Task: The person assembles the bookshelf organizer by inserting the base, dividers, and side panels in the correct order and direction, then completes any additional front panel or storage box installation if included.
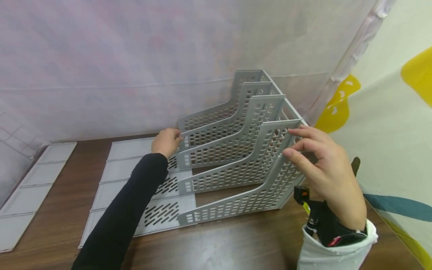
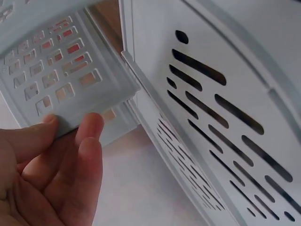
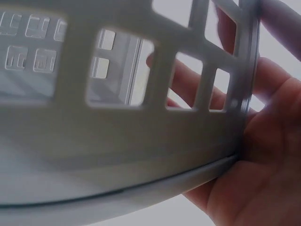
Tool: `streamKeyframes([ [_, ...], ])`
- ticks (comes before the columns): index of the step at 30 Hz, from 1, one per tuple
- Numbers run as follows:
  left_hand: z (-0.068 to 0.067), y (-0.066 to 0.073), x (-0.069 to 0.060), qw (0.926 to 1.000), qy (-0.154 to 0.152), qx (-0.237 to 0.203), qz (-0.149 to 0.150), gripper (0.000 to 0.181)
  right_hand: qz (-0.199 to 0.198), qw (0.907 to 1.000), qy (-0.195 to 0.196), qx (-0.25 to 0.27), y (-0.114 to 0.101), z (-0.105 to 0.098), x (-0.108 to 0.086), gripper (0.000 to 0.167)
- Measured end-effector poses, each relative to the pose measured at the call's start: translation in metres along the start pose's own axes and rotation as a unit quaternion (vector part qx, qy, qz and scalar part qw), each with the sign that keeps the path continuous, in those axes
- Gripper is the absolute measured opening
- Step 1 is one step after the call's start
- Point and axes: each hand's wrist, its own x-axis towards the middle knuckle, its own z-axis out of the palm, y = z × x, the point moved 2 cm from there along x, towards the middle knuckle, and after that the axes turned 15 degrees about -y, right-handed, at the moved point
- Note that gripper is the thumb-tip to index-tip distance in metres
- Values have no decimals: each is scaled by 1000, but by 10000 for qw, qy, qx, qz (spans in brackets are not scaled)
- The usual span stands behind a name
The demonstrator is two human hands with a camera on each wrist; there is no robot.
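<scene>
Several grey perforated side panels [image 1: 221, 182] stand in a row, joined to an upright back at their right. My left hand [image 1: 166, 142] pinches the low left end of one panel between thumb and fingers; the left wrist view shows this hand [image 2: 61, 169] on the edge of the perforated panel [image 2: 51, 75]. My right hand [image 1: 325, 168] is at the rack's upper right rear corner, its fingers spread and loosely bent. In the right wrist view, this hand [image 3: 273, 136] lies along the edge of a perforated panel [image 3: 160, 127], with fingers visible through the holes.
Flat light-grey slotted panels [image 1: 163, 213] lie side by side left of the rack on the brown wooden table [image 1: 219, 247]. Another strip of flat pale panels [image 1: 30, 191] lies at the far left. A pale sheet [image 1: 135, 56] hangs behind, and a patterned cloth [image 1: 388, 150] at the right.
</scene>
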Motion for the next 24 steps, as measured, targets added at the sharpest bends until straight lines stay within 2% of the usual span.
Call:
streamKeyframes([
  [7, 2, 1, -3, 9999, 33, 140, -4, 22, -5, 10000, -45, 15, 2, 0, 0, 17],
  [15, 5, -4, 1, 9999, 98, 31, -21, 21, 87, 9999, -79, 42, 0, 0, -2, 16],
  [20, 7, -5, 3, 9997, 158, 194, 58, 20, 190, 9998, -110, 18, -2, 0, -2, 16],
  [24, 8, -4, 2, 9989, 346, 309, 91, 25, 249, 9996, -143, 25, -3, 0, -2, 16],
])
